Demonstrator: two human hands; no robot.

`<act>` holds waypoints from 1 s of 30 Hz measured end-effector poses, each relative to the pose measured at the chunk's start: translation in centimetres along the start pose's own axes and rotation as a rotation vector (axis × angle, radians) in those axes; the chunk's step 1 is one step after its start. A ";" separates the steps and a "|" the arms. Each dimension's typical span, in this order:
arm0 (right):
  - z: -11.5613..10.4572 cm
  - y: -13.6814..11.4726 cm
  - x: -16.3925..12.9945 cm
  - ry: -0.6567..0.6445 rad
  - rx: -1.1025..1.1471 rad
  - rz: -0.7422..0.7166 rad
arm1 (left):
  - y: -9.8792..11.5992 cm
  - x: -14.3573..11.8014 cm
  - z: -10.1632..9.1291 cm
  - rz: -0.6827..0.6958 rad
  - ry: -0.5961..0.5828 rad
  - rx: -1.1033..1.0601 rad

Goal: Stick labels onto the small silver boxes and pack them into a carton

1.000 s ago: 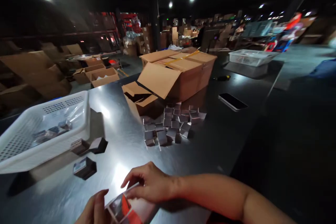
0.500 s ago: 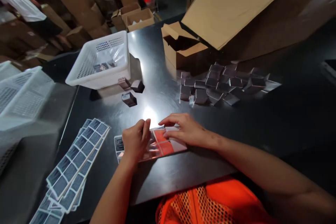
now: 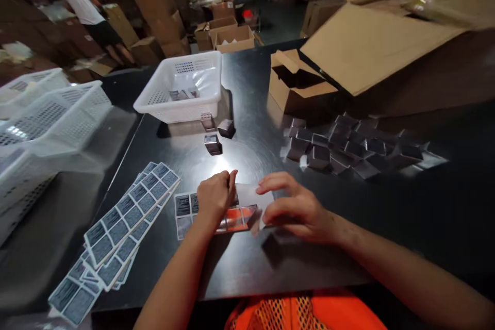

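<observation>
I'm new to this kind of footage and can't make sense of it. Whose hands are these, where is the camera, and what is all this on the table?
There is no machine here. A person wears a camera on the head, which looks forward and down, so the two bare arms coming in from the bottom are their own. The left hand and right hand both rest on a label sheet lying flat on the dark table, with fingers curled at its upper edge. To the left lies a fanned stack of label sheets. Further back stands a white basket with a few small items inside, and three small boxes sit in front of it. To the right is a pile of small grey boxes, behind it an open cardboard carton. Another person stands far off at top left.
</observation>
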State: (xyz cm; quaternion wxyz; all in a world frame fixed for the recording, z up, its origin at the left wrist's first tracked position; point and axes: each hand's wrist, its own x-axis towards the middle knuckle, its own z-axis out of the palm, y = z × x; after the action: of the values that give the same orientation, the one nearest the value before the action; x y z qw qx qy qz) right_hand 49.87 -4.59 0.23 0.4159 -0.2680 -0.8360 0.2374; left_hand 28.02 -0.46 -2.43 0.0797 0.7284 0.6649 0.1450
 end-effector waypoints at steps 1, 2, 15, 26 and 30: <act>-0.2 0.3 1.0 0.060 -0.011 0.007 | -0.1 0.2 0.1 0.009 -0.002 -0.017; -0.3 0.8 2.4 0.115 -0.045 0.035 | -0.2 0.2 0.1 0.026 -0.010 -0.039; 7.0 11.7 14.1 0.039 -0.295 0.165 | 0.1 -0.4 0.1 0.014 0.036 -0.428; 0.1 3.6 -0.9 0.211 -0.286 -0.217 | 1.0 -1.4 0.2 0.114 -0.098 -0.910; -2.9 1.2 -1.8 0.513 0.039 0.094 | 1.4 -2.5 0.3 0.361 0.145 -0.630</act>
State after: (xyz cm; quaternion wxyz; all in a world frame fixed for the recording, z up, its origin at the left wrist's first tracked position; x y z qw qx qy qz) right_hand 53.51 -4.39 0.07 0.6079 -0.3499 -0.6850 0.1970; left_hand 29.27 -3.05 -2.56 0.2260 0.7615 0.4525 0.4054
